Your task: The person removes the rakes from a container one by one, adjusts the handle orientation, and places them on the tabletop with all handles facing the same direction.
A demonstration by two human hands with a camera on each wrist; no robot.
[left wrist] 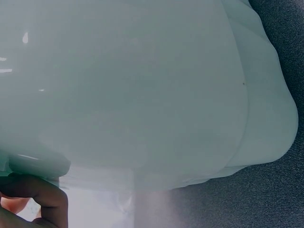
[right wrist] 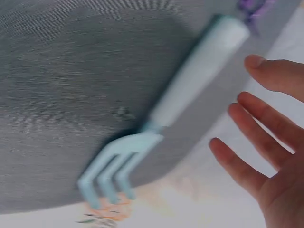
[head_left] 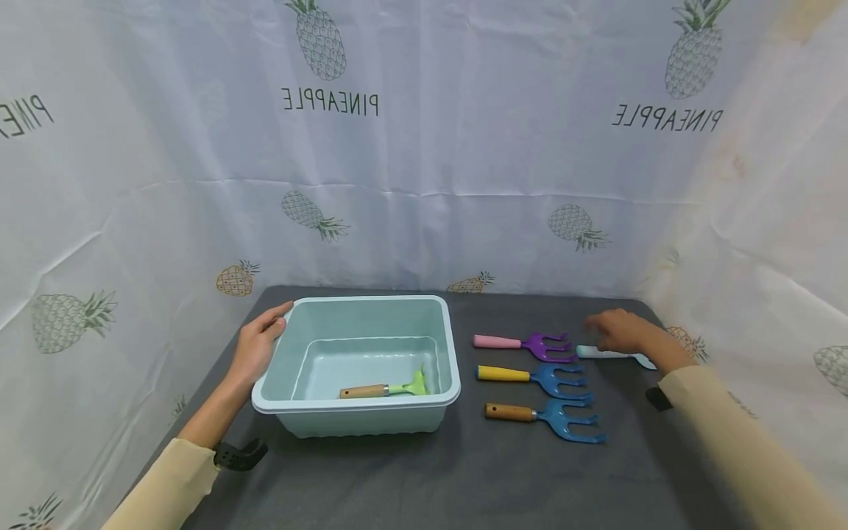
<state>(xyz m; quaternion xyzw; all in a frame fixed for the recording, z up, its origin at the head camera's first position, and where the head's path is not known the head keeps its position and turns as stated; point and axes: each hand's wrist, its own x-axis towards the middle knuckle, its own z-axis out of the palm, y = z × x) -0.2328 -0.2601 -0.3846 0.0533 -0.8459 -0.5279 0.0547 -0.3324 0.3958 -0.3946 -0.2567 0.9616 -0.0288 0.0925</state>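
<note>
My left hand (head_left: 255,350) grips the left rim of a pale green plastic basin (head_left: 367,425), and its curled fingers (left wrist: 52,202) show beside the basin wall (left wrist: 142,95) in the left wrist view. Inside the basin lies a small green hand rake (head_left: 364,391) with a wooden handle. My right hand (head_left: 619,330) hovers over a light-blue hand fork (head_left: 599,352) on the table. In the right wrist view the fingers of the right hand (right wrist: 280,147) are spread beside the fork's pale handle (right wrist: 202,71), apart from it and holding nothing.
Left of the light-blue fork lie a purple fork with a pink handle (head_left: 497,341), a blue fork with a yellow handle (head_left: 503,374) and a blue fork with a wooden handle (head_left: 510,412). Pineapple-printed curtains (head_left: 424,147) enclose the dark grey table (head_left: 424,486).
</note>
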